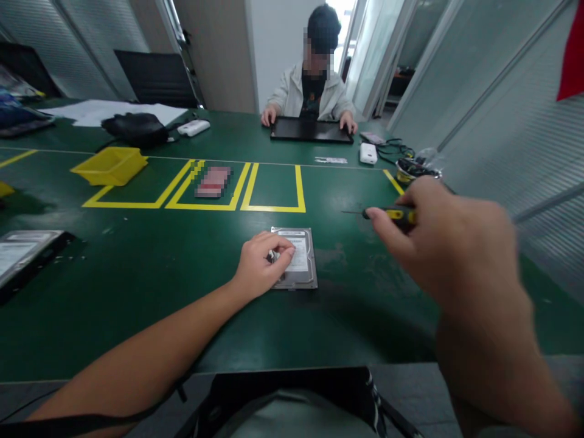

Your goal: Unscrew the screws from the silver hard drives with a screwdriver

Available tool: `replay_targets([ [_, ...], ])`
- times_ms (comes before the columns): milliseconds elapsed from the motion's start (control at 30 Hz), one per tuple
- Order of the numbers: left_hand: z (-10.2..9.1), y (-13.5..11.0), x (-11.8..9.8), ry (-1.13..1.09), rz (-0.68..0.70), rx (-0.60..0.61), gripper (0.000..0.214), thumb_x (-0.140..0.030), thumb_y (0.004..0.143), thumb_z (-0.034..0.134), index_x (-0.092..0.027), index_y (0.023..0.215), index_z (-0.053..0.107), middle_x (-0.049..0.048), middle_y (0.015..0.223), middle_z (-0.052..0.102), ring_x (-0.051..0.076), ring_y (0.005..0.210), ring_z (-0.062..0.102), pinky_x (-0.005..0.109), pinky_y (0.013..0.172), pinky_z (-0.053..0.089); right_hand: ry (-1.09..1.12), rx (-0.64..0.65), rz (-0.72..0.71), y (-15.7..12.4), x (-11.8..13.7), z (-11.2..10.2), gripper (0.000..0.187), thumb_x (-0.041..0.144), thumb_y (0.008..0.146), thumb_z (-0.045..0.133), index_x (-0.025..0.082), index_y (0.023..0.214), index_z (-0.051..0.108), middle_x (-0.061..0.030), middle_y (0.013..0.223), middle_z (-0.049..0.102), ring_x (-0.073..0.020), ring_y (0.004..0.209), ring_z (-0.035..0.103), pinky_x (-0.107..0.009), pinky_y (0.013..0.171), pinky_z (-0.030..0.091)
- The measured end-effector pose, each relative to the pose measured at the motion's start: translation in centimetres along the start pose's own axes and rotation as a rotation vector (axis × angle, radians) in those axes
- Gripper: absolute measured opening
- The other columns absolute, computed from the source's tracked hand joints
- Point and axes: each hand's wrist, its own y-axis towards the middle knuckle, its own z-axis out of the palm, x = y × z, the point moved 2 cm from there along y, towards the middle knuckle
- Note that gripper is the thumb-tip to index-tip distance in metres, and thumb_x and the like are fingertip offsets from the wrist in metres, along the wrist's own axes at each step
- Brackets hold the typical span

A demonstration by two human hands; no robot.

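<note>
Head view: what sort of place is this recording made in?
Probably an electronics workbench in an office-like room: a green worktable marked with yellow tape rectangles, a yellow plastic bin, a silver metal hard drive under the left hand, and a yellow-and-black screwdriver in the right hand.

workshop: green bench (137, 292), yellow tape bays (274, 208)

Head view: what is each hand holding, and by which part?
Right hand grips a screwdriver by its yellow-and-black handle. Left hand holds nothing; its fingers rest on top of the hard drive.
</note>
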Motion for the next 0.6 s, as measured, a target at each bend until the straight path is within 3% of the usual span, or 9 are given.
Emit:
replay_targets([
  [133, 0.0, 0.0, 0.7, -0.008, -0.116, -0.061, 0.012, -0.022, 0.087, 0.061, -0.018, 0.079, 0.069, 0.0002, 0.071, 0.064, 0.016, 0.071, 0.059, 0.031, 0.07, 0.045, -0.059, 0.201, -0.025, 1.5, 1.6, 6.6, 0.033, 0.05, 0.094, 0.047, 0.018, 0.096, 0.051, -0.0064, 0.072, 0.063, -0.0199, 0.057, 0.056, -0.028, 0.053, 0.015],
  [300, 0.3, 0.0, 2.1, 0.086, -0.217, -0.126, 0.012, -0.02, 0.082, 0.064, -0.019, 0.094, 0.066, 0.0036, 0.094, 0.066, 0.021, 0.089, 0.058, 0.037, 0.082, 0.046, 0.036, 0.262, 0.018, 1.9, 2.7, 13.3, 0.031, 0.044, 0.099, 0.04, 0.014, 0.104, 0.049, -0.0107, 0.085, 0.066, -0.0228, 0.071, 0.063, -0.029, 0.055, 0.025],
  [433, 0.4, -0.2, 3.7, 0.09, -0.348, -0.199, 0.024, -0.019, 0.08, 0.066, -0.019, 0.103, 0.062, 0.0056, 0.102, 0.063, 0.021, 0.09, 0.056, 0.04, 0.086, 0.047, 0.103, 0.261, -0.038, 2.0, 3.2, 16.4, 0.031, 0.041, 0.103, 0.033, 0.015, 0.108, 0.05, -0.0126, 0.1, 0.063, -0.0233, 0.083, 0.062, -0.028, 0.058, 0.031],
  [600, 0.5, -0.3, 4.8, 0.052, -0.43, -0.246, 0.023, -0.02, 0.08, 0.065, -0.02, 0.104, 0.061, 0.0063, 0.104, 0.061, 0.022, 0.093, 0.056, 0.041, 0.088, 0.047, 0.179, 0.291, -0.111, 3.0, 4.2, 18.9, 0.028, 0.04, 0.103, 0.036, 0.02, 0.116, 0.052, -0.0099, 0.109, 0.059, -0.0219, 0.096, 0.059, -0.027, 0.071, 0.04],
])
